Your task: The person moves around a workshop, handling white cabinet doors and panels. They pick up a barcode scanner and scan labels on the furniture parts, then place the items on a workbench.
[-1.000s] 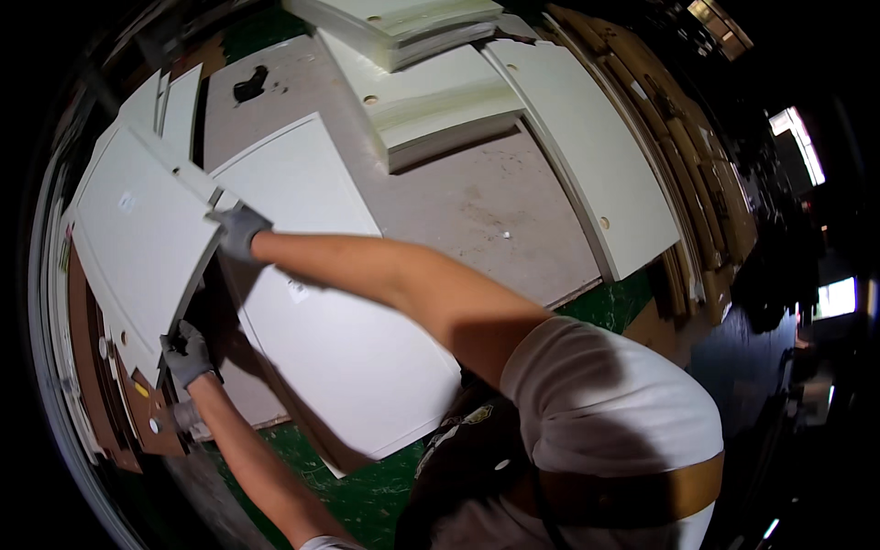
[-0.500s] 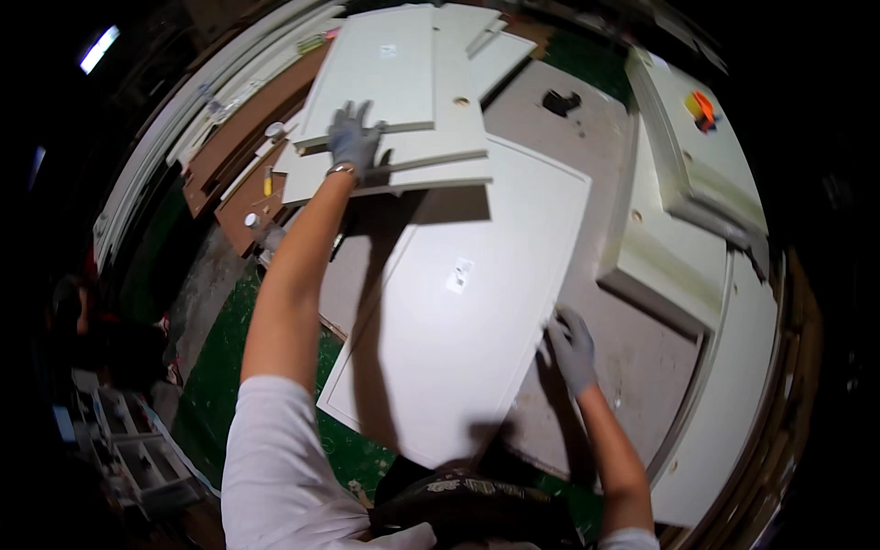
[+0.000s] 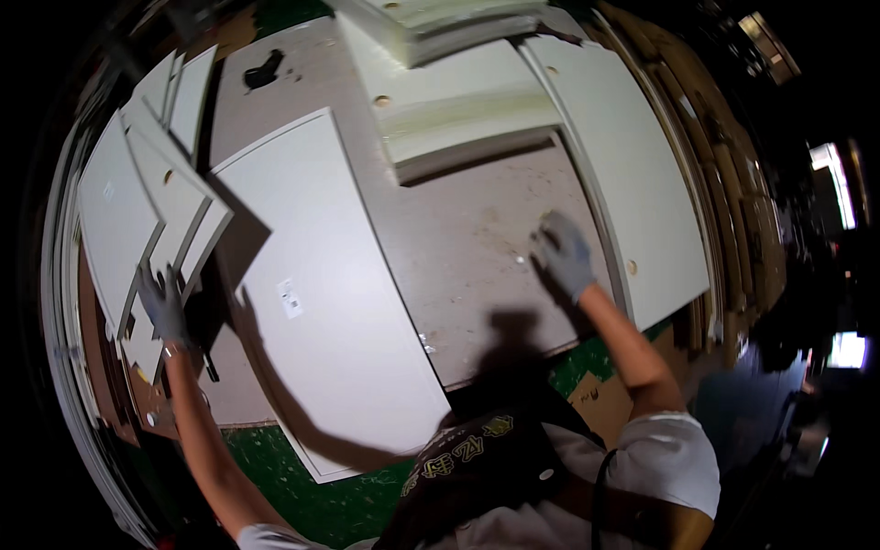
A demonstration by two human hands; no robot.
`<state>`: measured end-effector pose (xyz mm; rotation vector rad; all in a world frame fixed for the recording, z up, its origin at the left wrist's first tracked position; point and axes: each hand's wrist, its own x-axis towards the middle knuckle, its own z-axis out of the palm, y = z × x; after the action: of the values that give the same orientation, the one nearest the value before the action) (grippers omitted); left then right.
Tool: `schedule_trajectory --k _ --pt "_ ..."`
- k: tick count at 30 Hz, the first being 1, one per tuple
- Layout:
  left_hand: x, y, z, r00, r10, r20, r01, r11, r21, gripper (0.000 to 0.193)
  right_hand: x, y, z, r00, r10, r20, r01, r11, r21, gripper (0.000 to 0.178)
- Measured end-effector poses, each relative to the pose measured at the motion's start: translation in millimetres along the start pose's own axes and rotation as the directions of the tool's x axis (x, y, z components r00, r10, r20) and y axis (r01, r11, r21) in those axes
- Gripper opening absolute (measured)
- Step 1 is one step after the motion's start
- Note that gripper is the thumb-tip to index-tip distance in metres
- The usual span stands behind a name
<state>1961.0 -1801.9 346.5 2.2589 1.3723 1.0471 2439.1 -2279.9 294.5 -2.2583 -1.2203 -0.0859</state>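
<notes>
My left hand (image 3: 163, 307), in a grey glove, rests with fingers spread at the near edge of stacked white panels (image 3: 174, 206) on the left. A large white panel (image 3: 344, 302) with a small label (image 3: 290, 299) lies between my two arms on the table. Over the bare tabletop (image 3: 458, 266) to the right of that panel is my right hand (image 3: 563, 252), also gloved. Its fingers look bent but are smeared by motion, so whether they hold anything is hidden. It is apart from the panel.
Film-wrapped white panels (image 3: 467, 110) stand in a thick stack at the far side. A long white panel (image 3: 632, 192) with round holes lies on the right, beside brown boards (image 3: 724, 202). A black object (image 3: 264, 71) sits at the far left. Cardboard (image 3: 600, 408) lies on the green floor.
The view has swung to the right. My right hand has left the large panel's edge and moved over the tabletop to its right. My left hand stays at the stacked panels.
</notes>
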Motion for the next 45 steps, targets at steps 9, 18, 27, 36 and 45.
schedule_trajectory --k 9,18,27,36,45 --pt "-300.0 27.7 10.8 0.906 -0.369 0.208 0.304 0.908 0.287 0.056 -25.6 279.4 -155.1 0.650 0.650 -0.394 -0.758 0.590 -0.279 0.055" --pt "-440.7 59.2 -4.9 0.729 -0.685 -0.015 0.565 0.589 0.577 0.065 -88.1 371.6 -192.1 0.477 0.850 -0.225 -0.851 0.382 -0.360 0.077" --pt "-450.0 143.9 57.4 0.711 -0.696 -0.100 0.555 0.468 0.688 0.063 -101.3 441.8 -172.6 0.459 0.715 -0.527 -0.863 0.217 -0.457 0.070" --pt "-333.9 175.4 108.8 0.893 -0.340 0.294 0.141 0.833 0.535 0.061 98.1 137.1 -48.0 0.991 0.009 -0.136 0.049 0.907 0.419 0.050" --pt "-174.4 73.9 143.6 0.936 -0.258 0.241 0.097 0.844 0.527 0.060 320.5 -172.3 117.0 0.556 -0.828 0.069 0.809 0.558 0.184 0.045"
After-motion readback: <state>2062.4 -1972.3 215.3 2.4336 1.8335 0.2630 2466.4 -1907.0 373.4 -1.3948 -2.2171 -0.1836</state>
